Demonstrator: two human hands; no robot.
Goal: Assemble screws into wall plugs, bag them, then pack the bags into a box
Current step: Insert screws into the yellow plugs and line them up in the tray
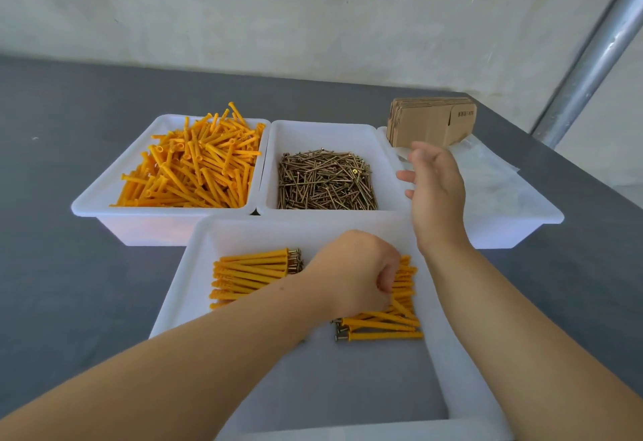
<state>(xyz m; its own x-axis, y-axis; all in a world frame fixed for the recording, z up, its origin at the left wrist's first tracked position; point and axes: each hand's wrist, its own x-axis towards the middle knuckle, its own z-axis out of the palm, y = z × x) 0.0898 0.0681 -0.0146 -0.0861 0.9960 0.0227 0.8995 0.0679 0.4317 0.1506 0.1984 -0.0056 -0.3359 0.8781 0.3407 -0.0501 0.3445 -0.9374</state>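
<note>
My left hand (355,271) is curled down in the near white tray (195,266), its fingers closed among the assembled orange plugs with screws (382,327); the finger grip itself is hidden. A second bundle of assembled plugs (250,275) lies to its left. My right hand (433,190) hovers with loosely spread fingers over the left rim of the right tray (553,212), above clear plastic bags (487,179). Loose orange wall plugs (195,169) fill the far-left tray. Brass screws (325,181) fill the middle tray.
A stack of flat cardboard boxes (431,123) stands at the back of the right tray. The trays sit on a dark grey table (69,284). A metal pole (591,57) slants up at the far right before a pale wall.
</note>
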